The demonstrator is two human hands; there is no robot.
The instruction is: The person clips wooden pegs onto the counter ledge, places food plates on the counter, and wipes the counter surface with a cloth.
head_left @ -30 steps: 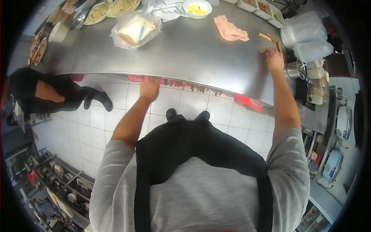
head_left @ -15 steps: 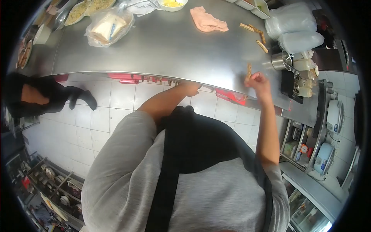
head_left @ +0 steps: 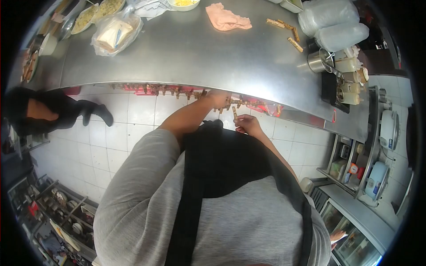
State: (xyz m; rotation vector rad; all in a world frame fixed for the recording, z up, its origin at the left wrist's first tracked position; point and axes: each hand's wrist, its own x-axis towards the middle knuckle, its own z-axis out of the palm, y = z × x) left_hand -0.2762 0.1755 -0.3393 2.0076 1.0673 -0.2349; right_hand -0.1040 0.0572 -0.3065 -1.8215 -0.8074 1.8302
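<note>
My right hand [head_left: 249, 125] pinches a wooden clothespin [head_left: 235, 114], held upright in front of the table edge. Just left of it, my left hand [head_left: 220, 98] is at the edge, closed around a line of clothespins [head_left: 186, 93]; its fingertips are partly hidden. That line runs both ways along the front of the metal table [head_left: 177, 57]. Several loose clothespins [head_left: 294, 44] lie on the tabletop at the right, beyond my hands.
A pink cloth [head_left: 227, 17], a bagged white block [head_left: 116, 35] and a bowl [head_left: 184, 4] stand at the back. Squeeze bottles [head_left: 350, 82], a metal pot [head_left: 320, 60] and plastic-wrapped stacks [head_left: 328, 20] crowd the right. Another person's dark-clothed leg [head_left: 57, 108] is at left.
My right hand has brought the clothespin from the tabletop down and left, close to my left hand. More of the clothespin line now shows past the table edge.
</note>
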